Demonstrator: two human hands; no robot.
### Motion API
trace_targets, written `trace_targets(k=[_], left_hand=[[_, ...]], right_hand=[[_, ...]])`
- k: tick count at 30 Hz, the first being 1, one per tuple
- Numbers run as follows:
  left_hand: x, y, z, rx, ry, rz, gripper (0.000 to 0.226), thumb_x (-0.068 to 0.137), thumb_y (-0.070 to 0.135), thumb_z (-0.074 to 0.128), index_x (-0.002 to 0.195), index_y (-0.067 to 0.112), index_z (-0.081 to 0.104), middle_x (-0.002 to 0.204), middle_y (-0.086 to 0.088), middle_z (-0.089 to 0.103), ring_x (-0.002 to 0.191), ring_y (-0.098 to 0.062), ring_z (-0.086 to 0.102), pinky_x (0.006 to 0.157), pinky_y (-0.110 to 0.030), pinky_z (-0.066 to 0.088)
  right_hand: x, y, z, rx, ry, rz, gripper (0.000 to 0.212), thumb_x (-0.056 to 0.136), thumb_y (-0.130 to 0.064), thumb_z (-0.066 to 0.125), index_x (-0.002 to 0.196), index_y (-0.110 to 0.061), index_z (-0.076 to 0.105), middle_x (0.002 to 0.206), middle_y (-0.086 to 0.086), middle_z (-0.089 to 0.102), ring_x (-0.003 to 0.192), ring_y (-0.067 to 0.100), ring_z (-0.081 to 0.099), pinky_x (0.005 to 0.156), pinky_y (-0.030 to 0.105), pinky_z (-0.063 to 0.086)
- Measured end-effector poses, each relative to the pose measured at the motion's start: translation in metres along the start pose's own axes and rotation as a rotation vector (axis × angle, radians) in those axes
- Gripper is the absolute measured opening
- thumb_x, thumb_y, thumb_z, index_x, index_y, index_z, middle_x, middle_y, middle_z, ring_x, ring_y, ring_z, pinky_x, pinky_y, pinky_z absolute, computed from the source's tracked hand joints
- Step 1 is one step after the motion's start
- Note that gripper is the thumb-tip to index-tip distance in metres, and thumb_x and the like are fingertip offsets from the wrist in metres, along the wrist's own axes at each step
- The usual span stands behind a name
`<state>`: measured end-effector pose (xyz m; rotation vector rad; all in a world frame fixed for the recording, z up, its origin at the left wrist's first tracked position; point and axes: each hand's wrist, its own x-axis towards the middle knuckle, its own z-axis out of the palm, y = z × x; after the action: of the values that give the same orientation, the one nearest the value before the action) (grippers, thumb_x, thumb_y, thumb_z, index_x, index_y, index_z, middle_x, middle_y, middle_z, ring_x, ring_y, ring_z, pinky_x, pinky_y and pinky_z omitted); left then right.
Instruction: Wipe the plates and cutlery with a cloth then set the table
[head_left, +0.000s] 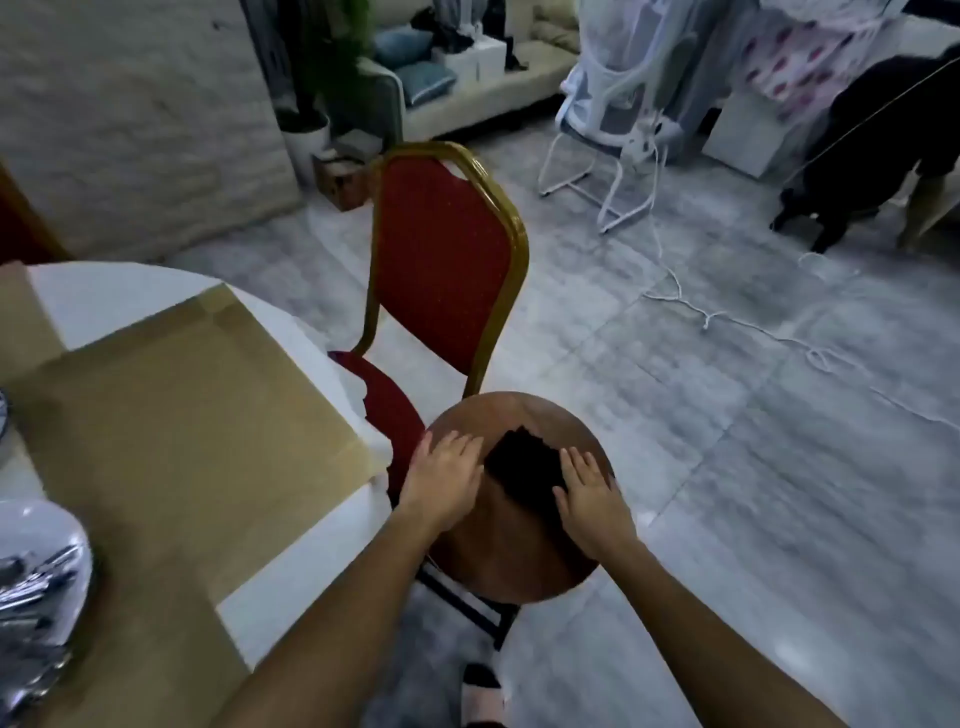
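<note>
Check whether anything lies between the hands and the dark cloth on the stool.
Nothing visible does. The cloth lies uncovered on the stool, with the left hand flat at its left edge and the right hand flat at its right edge.

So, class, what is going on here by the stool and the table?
A person's left hand and right hand lie flat on a round brown wooden stool, on either side of a dark crumpled cloth. Neither hand grips it. A white plate of metal cutlery waits on the cardboard-covered table, so wiping seems not yet begun.
</note>
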<state>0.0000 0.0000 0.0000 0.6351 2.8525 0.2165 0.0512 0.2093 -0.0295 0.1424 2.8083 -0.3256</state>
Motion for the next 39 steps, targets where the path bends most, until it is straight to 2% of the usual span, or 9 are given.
trace_targets(k=[7,12,18,23,27,29,34,37,39], left_hand=[[0.041,0.029,0.033,-0.286,-0.115,-0.132,0.049,0.102,0.032,0.036,0.147,0.013,0.03,0.149,-0.007,0.038,0.134,-0.025,0.038,0.11,-0.037,0.033],[0.063,0.041,0.038,-0.389,-0.036,-0.31,0.049,0.099,0.033,0.046,0.141,0.01,0.039,0.137,-0.014,0.047,0.124,-0.028,0.046,0.103,-0.037,0.039],[0.075,0.033,0.034,-0.645,-0.14,-0.468,0.051,0.089,0.037,0.064,0.127,0.005,0.054,0.123,-0.01,0.062,0.115,-0.025,0.057,0.092,-0.032,0.049],[0.073,0.036,0.024,-0.959,-0.193,-0.398,0.02,0.091,0.022,0.062,0.106,0.011,0.057,0.113,-0.006,0.063,0.107,-0.018,0.059,0.082,-0.024,0.051],[0.067,0.04,0.015,-1.142,-0.26,-0.379,0.012,0.093,0.019,0.059,0.102,0.015,0.052,0.114,-0.008,0.062,0.111,-0.021,0.06,0.097,-0.041,0.051],[0.063,0.043,0.008,-1.216,-0.301,-0.394,0.008,0.095,0.016,0.055,0.1,0.017,0.05,0.119,-0.009,0.06,0.113,-0.022,0.059,0.097,-0.044,0.051],[0.05,0.048,-0.021,-1.279,-0.381,-0.378,0.006,0.098,0.013,0.049,0.101,0.019,0.047,0.123,-0.009,0.054,0.114,-0.028,0.056,0.08,-0.042,0.058],[0.042,0.049,-0.045,-1.282,-0.364,-0.356,0.006,0.099,0.015,0.047,0.105,0.016,0.047,0.116,-0.008,0.055,0.101,-0.021,0.059,0.067,-0.034,0.059],[0.038,0.047,-0.059,-1.232,-0.305,-0.338,0.013,0.099,0.019,0.048,0.111,0.013,0.047,0.115,-0.007,0.056,0.102,-0.022,0.059,0.067,-0.034,0.059]], right_hand=[[0.017,0.018,0.015,0.03,0.041,-0.086,0.075,0.088,-0.053,0.009,0.15,-0.015,0.029,0.155,0.003,0.032,0.143,0.023,0.029,0.111,0.041,0.031],[0.021,0.026,0.02,0.052,0.17,-0.122,0.055,0.089,-0.045,0.041,0.133,-0.015,0.056,0.135,0.007,0.056,0.12,0.028,0.055,0.092,0.041,0.047],[0.025,0.032,0.013,0.096,0.11,-0.126,0.047,0.094,-0.041,0.051,0.138,-0.024,0.048,0.143,-0.004,0.044,0.128,0.021,0.041,0.101,0.036,0.034],[0.032,0.035,0.008,0.188,0.069,-0.099,0.038,0.09,-0.041,0.058,0.124,-0.023,0.055,0.14,-0.007,0.044,0.127,0.018,0.039,0.099,0.034,0.034],[0.037,0.037,0.0,0.366,0.031,-0.078,0.03,0.084,-0.03,0.065,0.11,-0.02,0.055,0.126,-0.003,0.051,0.117,0.019,0.044,0.09,0.03,0.038],[0.037,0.037,-0.008,0.546,-0.02,-0.06,0.036,0.082,-0.021,0.067,0.114,-0.018,0.05,0.118,-0.002,0.051,0.112,0.02,0.048,0.084,0.026,0.041],[0.035,0.034,-0.031,1.033,-0.219,-0.143,0.067,0.071,-0.017,0.071,0.132,-0.021,0.044,0.129,-0.002,0.051,0.117,0.014,0.05,0.094,0.025,0.046],[0.034,0.026,-0.047,1.116,-0.341,-0.208,0.054,0.07,-0.023,0.067,0.123,-0.018,0.057,0.12,0.0,0.061,0.11,0.013,0.057,0.089,0.02,0.048],[0.033,0.02,-0.055,1.176,-0.361,-0.237,0.041,0.074,-0.023,0.066,0.115,-0.015,0.063,0.114,0.002,0.066,0.107,0.015,0.062,0.089,0.023,0.05]])
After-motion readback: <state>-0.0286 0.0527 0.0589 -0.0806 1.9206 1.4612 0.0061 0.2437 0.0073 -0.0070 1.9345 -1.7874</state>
